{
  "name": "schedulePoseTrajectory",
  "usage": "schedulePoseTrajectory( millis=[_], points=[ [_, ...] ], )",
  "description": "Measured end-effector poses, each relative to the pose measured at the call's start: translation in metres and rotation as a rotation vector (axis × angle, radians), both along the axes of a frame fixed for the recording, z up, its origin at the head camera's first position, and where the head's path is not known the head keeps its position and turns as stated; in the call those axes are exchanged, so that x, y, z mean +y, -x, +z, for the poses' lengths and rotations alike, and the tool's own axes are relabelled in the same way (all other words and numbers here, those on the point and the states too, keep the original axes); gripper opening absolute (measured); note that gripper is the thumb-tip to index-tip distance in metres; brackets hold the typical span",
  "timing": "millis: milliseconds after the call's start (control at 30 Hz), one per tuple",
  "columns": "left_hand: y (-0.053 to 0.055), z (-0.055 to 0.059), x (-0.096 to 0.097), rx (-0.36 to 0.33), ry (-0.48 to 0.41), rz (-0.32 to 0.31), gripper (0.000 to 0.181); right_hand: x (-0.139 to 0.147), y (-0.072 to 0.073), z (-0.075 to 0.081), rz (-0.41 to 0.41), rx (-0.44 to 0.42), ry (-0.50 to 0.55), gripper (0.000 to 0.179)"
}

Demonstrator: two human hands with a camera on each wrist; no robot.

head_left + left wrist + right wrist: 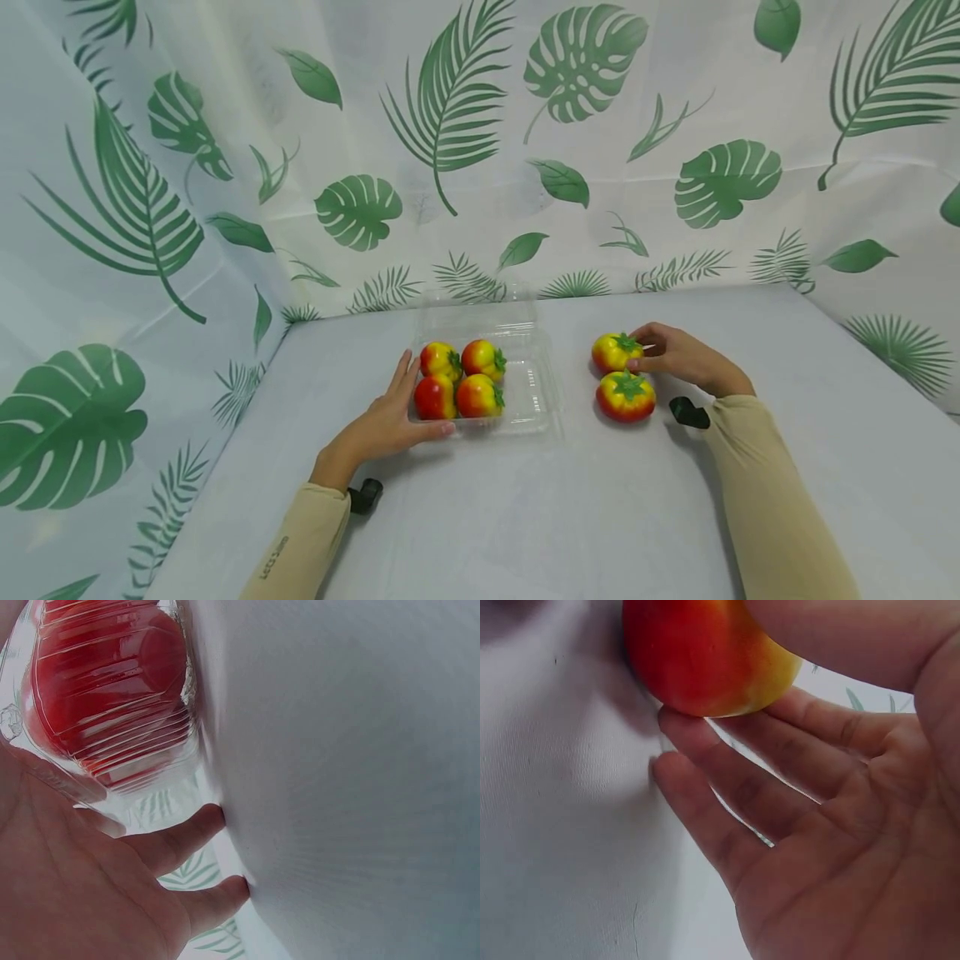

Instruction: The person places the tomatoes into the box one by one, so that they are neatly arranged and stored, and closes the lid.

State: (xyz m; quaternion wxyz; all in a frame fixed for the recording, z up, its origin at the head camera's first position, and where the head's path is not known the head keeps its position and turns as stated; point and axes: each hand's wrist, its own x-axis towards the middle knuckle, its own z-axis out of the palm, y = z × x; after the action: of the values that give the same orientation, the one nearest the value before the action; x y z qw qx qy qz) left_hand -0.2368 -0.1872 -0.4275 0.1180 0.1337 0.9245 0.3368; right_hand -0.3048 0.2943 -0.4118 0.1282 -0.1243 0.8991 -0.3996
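A clear plastic clamshell box lies on the table with its lid folded back. Several red-and-yellow persimmons with green leafy tops fill its left part. My left hand rests against the box's near left corner, fingers extended along the side and thumb along the front; in the left wrist view two fingertips touch the table. To the right of the box are two more persimmons, one behind the other. My right hand holds the far persimmon between thumb and fingers. The nearer persimmon sits just in front.
A white cloth covers the table. White curtains printed with green leaves stand behind and at both sides. Dark wrist cameras are strapped at both sleeve cuffs.
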Motion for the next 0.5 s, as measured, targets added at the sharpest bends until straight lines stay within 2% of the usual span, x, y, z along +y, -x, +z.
schedulePoseTrajectory(
  millis=[167, 267, 367, 500],
  points=[
    [0.000, 0.000, 0.000, 0.006, 0.010, 0.002, 0.129, 0.007, -0.003, 0.002, -0.045, -0.021, 0.026, 0.076],
    [0.000, 0.000, 0.000, 0.009, 0.015, 0.002, 0.129, 0.012, -0.004, 0.003, -0.064, -0.001, 0.039, 0.081],
    [0.001, 0.000, 0.000, 0.009, 0.018, 0.003, 0.128, 0.017, -0.007, 0.006, -0.069, 0.041, 0.073, 0.080],
    [0.001, -0.001, 0.001, 0.005, 0.017, 0.009, 0.128, 0.020, -0.009, 0.010, -0.047, 0.080, 0.182, 0.071]
  ],
)
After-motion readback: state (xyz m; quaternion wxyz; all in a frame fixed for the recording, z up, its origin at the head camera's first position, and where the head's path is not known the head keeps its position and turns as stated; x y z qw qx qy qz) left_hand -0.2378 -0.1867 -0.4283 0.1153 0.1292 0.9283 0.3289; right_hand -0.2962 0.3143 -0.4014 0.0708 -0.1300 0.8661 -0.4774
